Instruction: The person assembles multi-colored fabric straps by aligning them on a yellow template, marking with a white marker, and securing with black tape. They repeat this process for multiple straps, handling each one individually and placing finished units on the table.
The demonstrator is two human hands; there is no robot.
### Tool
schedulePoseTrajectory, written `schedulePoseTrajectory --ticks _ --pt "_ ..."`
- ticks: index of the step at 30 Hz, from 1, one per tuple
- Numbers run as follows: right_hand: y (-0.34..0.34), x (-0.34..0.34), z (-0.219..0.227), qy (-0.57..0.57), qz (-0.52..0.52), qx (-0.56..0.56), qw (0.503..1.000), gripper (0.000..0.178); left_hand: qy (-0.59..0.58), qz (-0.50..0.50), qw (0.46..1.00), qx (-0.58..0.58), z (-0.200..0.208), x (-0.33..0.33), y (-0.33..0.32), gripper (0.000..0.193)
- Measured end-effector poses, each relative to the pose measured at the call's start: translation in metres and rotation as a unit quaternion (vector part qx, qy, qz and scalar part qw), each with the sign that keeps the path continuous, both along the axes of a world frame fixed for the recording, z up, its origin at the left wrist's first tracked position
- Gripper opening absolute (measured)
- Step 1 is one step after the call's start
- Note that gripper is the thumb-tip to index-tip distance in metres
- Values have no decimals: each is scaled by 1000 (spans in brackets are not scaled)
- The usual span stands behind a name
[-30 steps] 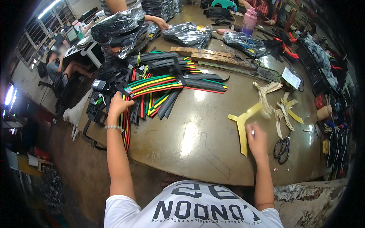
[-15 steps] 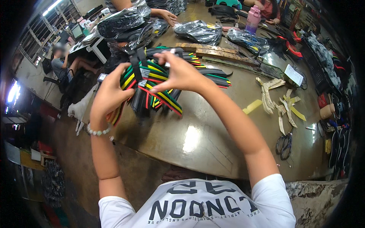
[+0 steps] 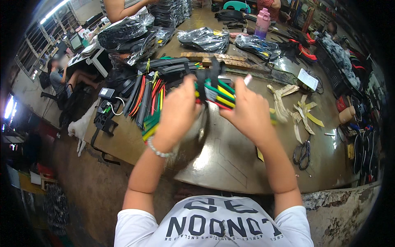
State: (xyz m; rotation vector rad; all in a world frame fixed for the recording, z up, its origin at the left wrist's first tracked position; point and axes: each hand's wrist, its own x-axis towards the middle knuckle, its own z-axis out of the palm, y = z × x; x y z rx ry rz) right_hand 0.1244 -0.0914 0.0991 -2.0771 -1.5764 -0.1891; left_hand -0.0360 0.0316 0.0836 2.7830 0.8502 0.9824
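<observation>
A bundle of green, yellow, red and black striped strips, with a black band round its middle, is up in front of me over the table. My left hand grips it on the left, slightly smeared by motion; green and yellow strip ends show beside that wrist. My right hand is closed on the bundle's right end. A short whitish stick shows by the right fingers; whether they hold it I cannot tell. More tied bundles of coloured and black strips lie left of my left hand.
A black device with a white cable sits at the table's left edge. Plastic-wrapped packs, wooden bars and a pink bottle stand farther back. Right lie cream strips and scissors. Other people are beyond; a white dog stands left.
Both hands have carried the striped bundle to the right, away from the other bundles, which now show. The far person's hand has drawn back from the wrapped packs.
</observation>
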Motion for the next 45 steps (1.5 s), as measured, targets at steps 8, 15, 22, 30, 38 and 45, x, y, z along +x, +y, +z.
schedulePoseTrajectory --ticks 8,15,22,30,38,45 --pt "-20 21 -120 75 -58 -46 994 66 -8 -29 999 -20 -104 -38 -56 53" --pt "-13 91 -120 -61 -10 -184 981 30 -587 331 652 -347 -204 -208 -88 37" --pt "-48 2 -86 -36 76 71 994 29 -558 286 544 -557 -266 -200 -119 54" --pt "-72 -182 -171 415 405 -184 794 32 -378 243 734 -509 -237 -224 -113 34" --pt "-19 -234 -246 548 311 -232 741 39 -482 166 650 -563 -230 -231 -127 23" --pt "-32 -234 -223 577 288 -204 737 27 -482 207 676 -517 -210 -227 -130 22"
